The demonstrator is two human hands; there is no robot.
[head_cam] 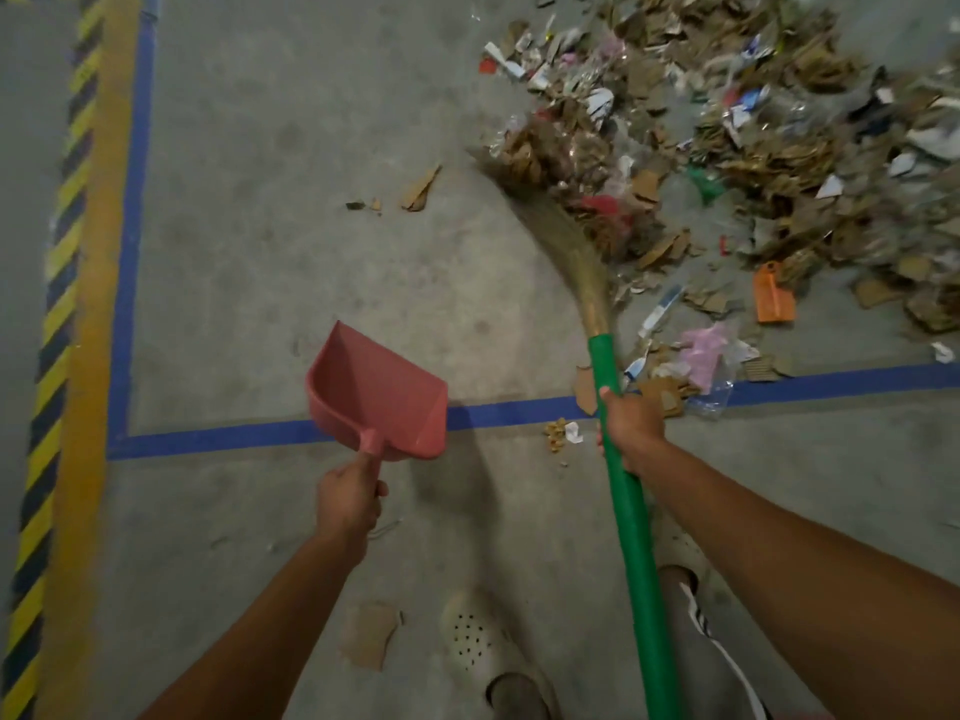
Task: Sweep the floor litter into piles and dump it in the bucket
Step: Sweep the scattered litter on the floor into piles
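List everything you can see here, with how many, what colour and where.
dustpan: one, red, lower centre
broom: one, green handle with straw bristles, centre, bristles against the pile
litter pile: one, mostly brown cardboard, upper right
orange piece: one, orange, pile's near edge
cardboard scraps: few, brown, left of the bristles
blue lines: two, blue, meeting lower left
hazard stripe: one, yellow-black, left edge
left hand: one, grips the dustpan handle
right hand: one, grips the broom handle

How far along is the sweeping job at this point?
Done: most litter sits in a big pile. In hand: the right hand grips the broom, bristles at the pile's edge; the left hand holds the empty dustpan. Left: stray cardboard scraps, scooping; no bucket in view.
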